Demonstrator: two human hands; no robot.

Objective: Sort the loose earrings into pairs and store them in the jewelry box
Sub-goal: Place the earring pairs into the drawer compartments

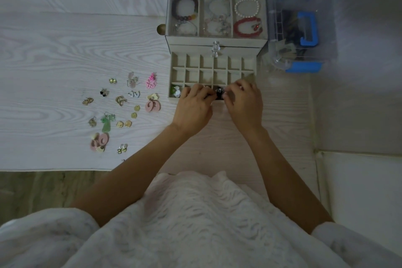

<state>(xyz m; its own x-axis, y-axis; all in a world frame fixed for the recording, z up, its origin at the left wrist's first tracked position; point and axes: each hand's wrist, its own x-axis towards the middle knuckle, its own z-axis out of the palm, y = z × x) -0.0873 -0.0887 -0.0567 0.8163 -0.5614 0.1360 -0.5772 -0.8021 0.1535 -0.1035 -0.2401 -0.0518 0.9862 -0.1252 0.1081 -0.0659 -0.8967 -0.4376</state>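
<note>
The person's left hand point(194, 109) and right hand point(243, 102) meet over the near row of the jewelry box's point(217, 41) pulled-out drawer point(212, 73), fingers curled close together around a small dark earring point(219, 93) held between them at one of the near compartments; exactly which fingers pinch it cannot be told. In the near-left compartment lies a pale, greenish pair point(176, 91). The other compartments that show look bare. Above the drawer, the box's top tray holds bracelets point(247, 8). On the white table point(54, 50), left of the box, loose earrings lie spread: a pink flower pair point(151, 81), pink round ones point(152, 104), a green one point(106, 123), and several small gold pieces point(123, 124). A clear container with blue clips point(303, 30) stands right of the box.
</note>
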